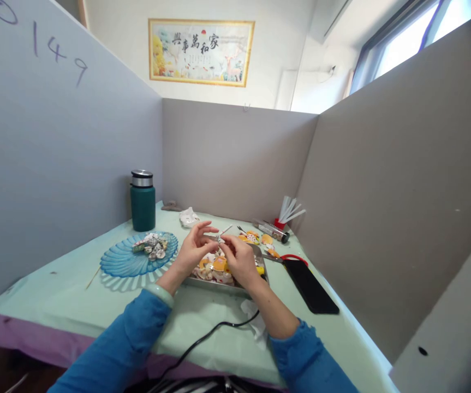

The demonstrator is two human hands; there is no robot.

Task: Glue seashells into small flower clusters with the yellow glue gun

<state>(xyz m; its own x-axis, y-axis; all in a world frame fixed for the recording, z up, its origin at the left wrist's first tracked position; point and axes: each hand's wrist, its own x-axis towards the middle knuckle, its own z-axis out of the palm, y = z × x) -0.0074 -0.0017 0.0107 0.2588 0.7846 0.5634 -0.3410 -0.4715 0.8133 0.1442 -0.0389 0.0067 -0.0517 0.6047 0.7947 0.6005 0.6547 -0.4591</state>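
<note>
My left hand [196, 246] and my right hand [240, 261] meet above a metal tray [202, 285]. Their fingertips are pinched together around a small, pale piece [218, 239], too small to name and partly covered by the fingers. Below them, the tray holds orange, white and patterned small pieces [219, 264]. To the left, a blue scalloped plate [114, 256] carries a heap of small patterned pieces [153, 246]. More orange and white pieces [267, 239] lie on the table behind the tray.
A green flask [143, 202] stands back left. At right are a black phone [309, 286], red-handled scissors [294, 257], a clear tube [274, 231] and a red holder with white sticks [279, 224]. A black cable [219, 326] crosses in front. Grey partitions [235, 158] enclose the table.
</note>
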